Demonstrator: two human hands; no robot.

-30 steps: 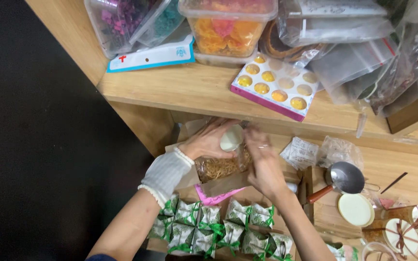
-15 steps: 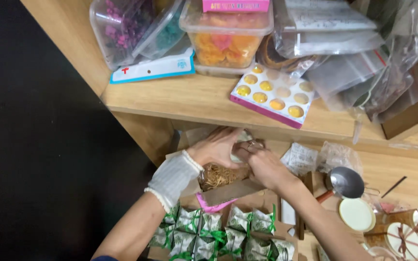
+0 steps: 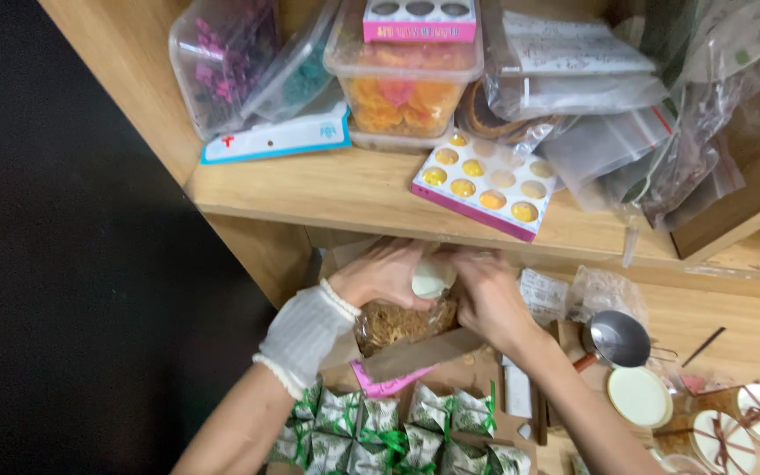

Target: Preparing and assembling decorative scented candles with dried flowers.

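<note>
Under a pale wooden shelf (image 3: pixel 327 189) sits a crinkly clear bag of straw-like shreds (image 3: pixel 402 321), above which the left hand (image 3: pixel 383 273) and right hand (image 3: pixel 485 295) together clasp a smooth, cream, rounded lump (image 3: pixel 430 280).

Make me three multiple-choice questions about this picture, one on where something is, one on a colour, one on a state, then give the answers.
1. Where does the mould tray with yellow-filled round cavities lie?
A. on the wooden shelf
B. among the green-ribboned packets
C. on the dark floor

2. What colour is that tray's side edge?
A. blue
B. pink
C. black

3. What is the left hand doing?
A. lying flat and empty
B. gripping the metal scoop
C. holding a pale round piece

Answers: 1 A, it rests on the shelf board above the hands. 2 B, a pink band runs along its near edge. 3 C, the fingers curl around the piece, with the right hand meeting it.
</note>
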